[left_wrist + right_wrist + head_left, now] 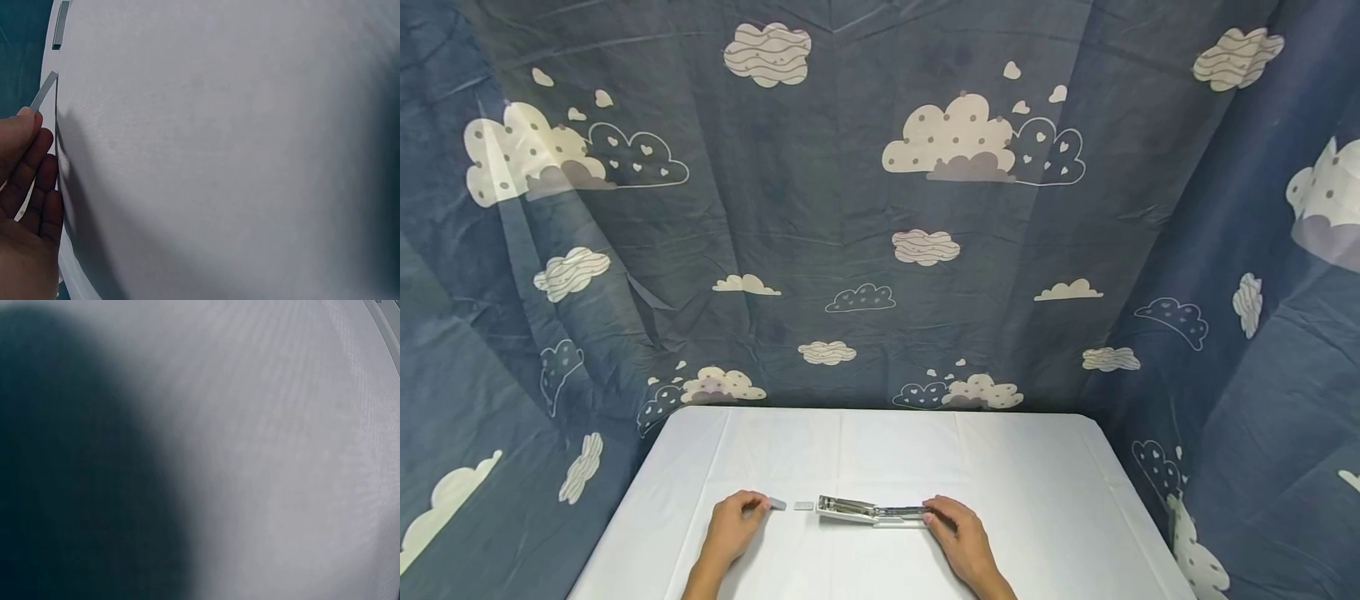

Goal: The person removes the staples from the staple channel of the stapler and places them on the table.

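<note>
Between thumb and fingers, my left hand (735, 523) pinches a grey strip of staples (777, 504), its free end pointing right. A second short staple strip (803, 506) lies on the table, between that strip and the stapler. The stapler (847, 509) is unfolded lengthwise, with its metal inside facing up and a white body beneath. At its right end, my right hand (962, 539) grips it with thumb and fingertips. In the left wrist view the held staple strip (45, 91) sticks out past the fingertips. The right wrist view shows no hand, mostly table and a dark blur.
A white-covered table (1022, 467) bears everything. Its far edge meets a dark blue cloth (850, 208) printed with clouds, which also hangs along the left and right sides.
</note>
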### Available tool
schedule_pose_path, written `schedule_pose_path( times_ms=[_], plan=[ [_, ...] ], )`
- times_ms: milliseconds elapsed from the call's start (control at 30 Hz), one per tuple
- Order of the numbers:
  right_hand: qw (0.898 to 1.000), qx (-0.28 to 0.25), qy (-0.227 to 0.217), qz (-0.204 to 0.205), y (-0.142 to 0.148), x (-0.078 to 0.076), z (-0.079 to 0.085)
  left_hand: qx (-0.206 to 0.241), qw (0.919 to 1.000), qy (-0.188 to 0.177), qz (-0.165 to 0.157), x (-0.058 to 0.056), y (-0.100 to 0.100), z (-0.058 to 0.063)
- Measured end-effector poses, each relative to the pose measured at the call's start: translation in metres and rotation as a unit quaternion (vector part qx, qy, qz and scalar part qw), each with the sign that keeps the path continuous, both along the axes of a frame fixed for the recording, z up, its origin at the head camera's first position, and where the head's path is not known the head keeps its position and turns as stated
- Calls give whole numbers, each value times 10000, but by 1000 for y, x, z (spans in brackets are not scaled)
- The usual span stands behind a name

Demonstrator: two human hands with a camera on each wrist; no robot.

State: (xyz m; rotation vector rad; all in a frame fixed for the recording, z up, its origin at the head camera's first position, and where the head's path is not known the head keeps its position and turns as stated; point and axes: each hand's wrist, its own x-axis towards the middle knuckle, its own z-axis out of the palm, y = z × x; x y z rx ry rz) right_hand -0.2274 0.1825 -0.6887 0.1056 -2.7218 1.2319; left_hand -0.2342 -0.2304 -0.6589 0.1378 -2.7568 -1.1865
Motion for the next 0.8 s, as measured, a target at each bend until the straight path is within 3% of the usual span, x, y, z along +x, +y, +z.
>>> schedule_pose_path(
  times_ms=[333, 800],
  plan=[
    [9998, -25, 171, -42, -2, 1, 1, -443, 9990, -44, -17, 0, 2, 6],
    [9999, -93, 65, -41, -1, 1, 1, -681, 9974, -243, -43, -1, 4, 11]
  ],
)
